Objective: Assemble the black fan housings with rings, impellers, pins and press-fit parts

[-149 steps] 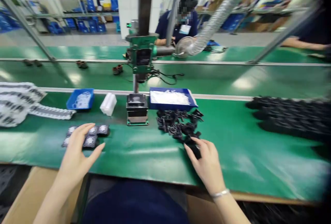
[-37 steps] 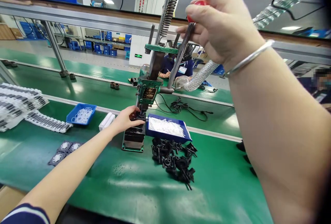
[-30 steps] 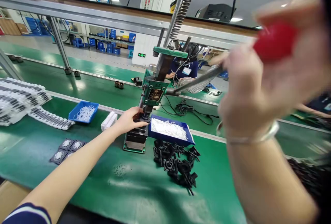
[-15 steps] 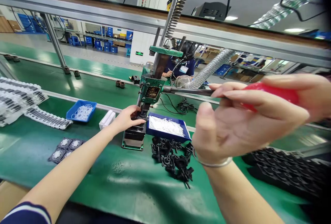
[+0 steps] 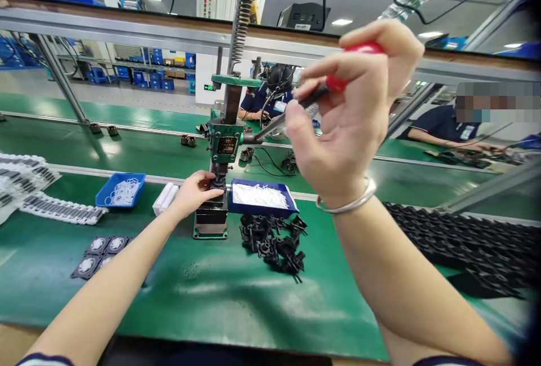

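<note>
A green hand press (image 5: 226,143) stands upright on the bench. My right hand (image 5: 344,106) is raised and curled round the press lever (image 5: 276,128), whose red knob (image 5: 337,82) shows between the fingers. At the foot of the ram, my left hand (image 5: 196,192) holds a small black part (image 5: 217,181) between thumb and fingers. The fingers hide much of that part. Right of the press base lies a pile of black plastic parts (image 5: 270,242). Behind the pile is a dark blue tray (image 5: 236,206) of thin white pieces (image 5: 260,195).
Left of the press are a white block (image 5: 165,198), a blue bin (image 5: 139,197) of white rings, and several small fans (image 5: 98,246). Rows of black parts (image 5: 465,247) lie at right. A metal shelf rail (image 5: 139,30) crosses above. Two co-workers sit across the bench.
My right hand has risen with the lever, which now slants upward from the press. The left hand keeps its place under the ram. The view has shifted right, bringing another co-worker into sight.
</note>
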